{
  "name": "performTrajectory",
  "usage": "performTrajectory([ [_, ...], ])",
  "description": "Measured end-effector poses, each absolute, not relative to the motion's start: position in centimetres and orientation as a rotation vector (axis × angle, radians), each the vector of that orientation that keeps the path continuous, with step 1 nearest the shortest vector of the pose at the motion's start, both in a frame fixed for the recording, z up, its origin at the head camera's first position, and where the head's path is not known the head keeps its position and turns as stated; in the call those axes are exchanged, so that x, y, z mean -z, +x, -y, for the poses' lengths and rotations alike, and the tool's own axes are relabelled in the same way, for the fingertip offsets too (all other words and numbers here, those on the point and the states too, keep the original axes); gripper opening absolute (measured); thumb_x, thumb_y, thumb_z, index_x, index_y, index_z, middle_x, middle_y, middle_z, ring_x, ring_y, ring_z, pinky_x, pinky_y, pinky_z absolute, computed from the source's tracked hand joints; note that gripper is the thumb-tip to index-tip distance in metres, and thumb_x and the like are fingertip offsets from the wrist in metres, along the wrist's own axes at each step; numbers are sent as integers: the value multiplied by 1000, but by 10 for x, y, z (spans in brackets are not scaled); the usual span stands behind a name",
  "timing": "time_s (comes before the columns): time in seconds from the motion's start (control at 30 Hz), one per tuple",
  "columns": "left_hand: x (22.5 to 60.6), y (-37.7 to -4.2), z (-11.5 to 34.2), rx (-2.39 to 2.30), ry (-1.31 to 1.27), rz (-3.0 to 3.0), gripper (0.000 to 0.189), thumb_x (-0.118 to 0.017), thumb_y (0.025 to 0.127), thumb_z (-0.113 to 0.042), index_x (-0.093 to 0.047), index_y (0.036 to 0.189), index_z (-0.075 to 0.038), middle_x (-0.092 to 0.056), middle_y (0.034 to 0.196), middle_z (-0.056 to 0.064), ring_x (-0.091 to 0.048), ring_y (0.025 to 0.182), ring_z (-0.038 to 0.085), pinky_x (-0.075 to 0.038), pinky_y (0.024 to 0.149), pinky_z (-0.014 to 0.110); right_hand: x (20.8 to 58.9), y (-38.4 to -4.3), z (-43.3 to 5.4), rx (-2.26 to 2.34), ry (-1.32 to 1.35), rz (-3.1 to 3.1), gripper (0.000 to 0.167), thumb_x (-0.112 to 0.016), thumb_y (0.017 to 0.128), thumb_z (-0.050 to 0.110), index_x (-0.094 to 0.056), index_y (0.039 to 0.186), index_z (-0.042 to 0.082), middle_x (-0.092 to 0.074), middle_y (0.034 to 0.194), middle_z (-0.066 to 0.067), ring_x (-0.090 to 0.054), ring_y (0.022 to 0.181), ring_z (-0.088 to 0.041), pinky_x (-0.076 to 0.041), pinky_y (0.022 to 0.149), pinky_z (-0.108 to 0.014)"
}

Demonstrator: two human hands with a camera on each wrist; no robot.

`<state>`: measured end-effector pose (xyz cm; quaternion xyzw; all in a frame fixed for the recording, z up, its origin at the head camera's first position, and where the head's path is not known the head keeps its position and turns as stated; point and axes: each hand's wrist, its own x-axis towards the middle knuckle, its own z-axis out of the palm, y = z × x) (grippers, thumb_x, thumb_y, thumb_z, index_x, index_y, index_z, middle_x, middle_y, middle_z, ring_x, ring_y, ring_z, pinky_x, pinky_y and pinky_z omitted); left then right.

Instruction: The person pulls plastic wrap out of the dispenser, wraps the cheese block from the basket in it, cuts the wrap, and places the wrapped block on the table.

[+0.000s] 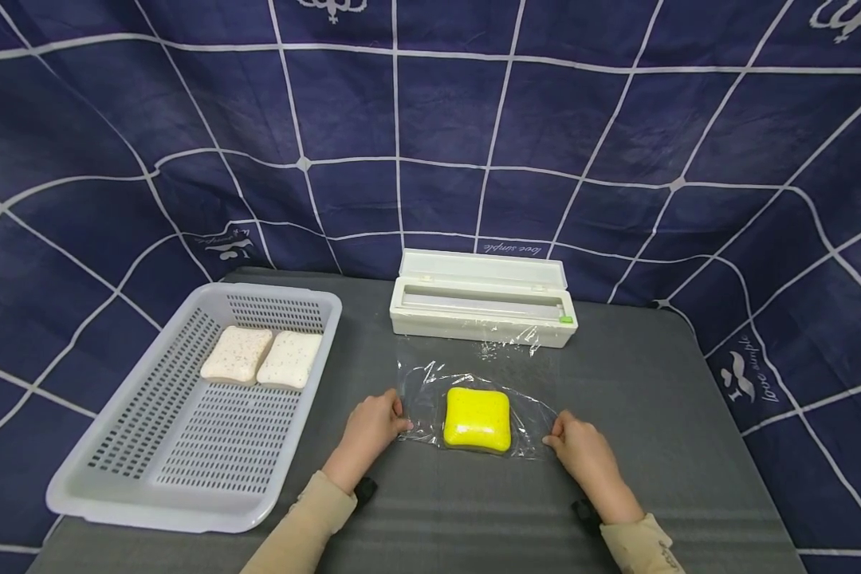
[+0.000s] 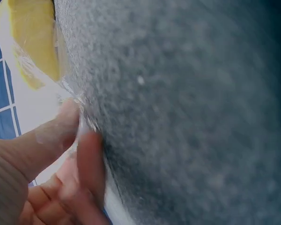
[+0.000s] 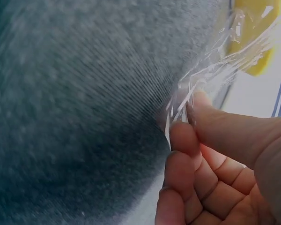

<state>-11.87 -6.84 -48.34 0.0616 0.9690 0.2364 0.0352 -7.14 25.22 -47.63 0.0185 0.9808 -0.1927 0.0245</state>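
Note:
A sheet of clear plastic wrap (image 1: 419,402) stretches from the long white dispenser box (image 1: 484,328) toward me. Under or within the wrap sits a bright yellow, rounded square block (image 1: 477,418), like a sponge or soap bar. My left hand (image 1: 371,426) pinches the wrap's left near corner between thumb and forefinger, seen close in the left wrist view. At the other side my right hand (image 1: 581,450) pinches the right near corner; the wrap (image 3: 187,93) bunches in folds at its fingertips in the right wrist view.
On the left stands a pale slotted plastic basket (image 1: 151,510) holding two speckled off-white blocks (image 1: 238,355). The dispenser's lid (image 1: 484,267) is raised at the back. A grey cloth (image 1: 689,446) covers the table, and a blue checked curtain (image 1: 445,104) hangs behind.

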Motion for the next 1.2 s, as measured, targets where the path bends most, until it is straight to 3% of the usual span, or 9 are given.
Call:
performTrajectory([
  [0.33,483,-118,68,-702,209,-3010,43,-91,65,-24,-52,73,-10,-49,63,1,-44,55,16,-33,49,30,479,-72,-253,586,68,-3137,32,-82,77,13,-52,71,9,-52,61,-4,-47,53,-19,-38,50,-35],
  [0.57,485,-117,68,-598,307,-3053,36,-88,70,-26,-54,64,-15,-45,65,-2,-42,55,13,-35,49,29,479,-69,-252,570,54,-3120,23,-79,81,12,-60,71,8,-55,66,-4,-47,56,-16,-40,52,-32],
  [0.73,485,-115,68,-582,293,-3032,30,-83,77,-25,-58,67,-14,-51,65,-2,-46,56,13,-41,51,32,480,-67,-252,588,51,-3133,20,-78,82,10,-61,72,7,-57,68,-4,-49,59,-16,-42,55,-35],
  [0.9,482,-110,72,-591,324,-3041,17,-74,87,-13,-63,75,-10,-57,71,1,-52,61,16,-46,54,34,480,-63,-253,612,48,-3166,12,-75,84,8,-67,77,3,-58,70,-5,-52,61,-16,-44,56,-36],
  [1.2,462,-81,53,-878,471,-3161,8,-66,86,1,-69,87,-7,-62,81,2,-56,73,16,-50,61,30,462,-38,-214,801,63,-3301,5,-74,82,0,-73,87,1,-65,78,-6,-57,66,-15,-48,58,-32],
])
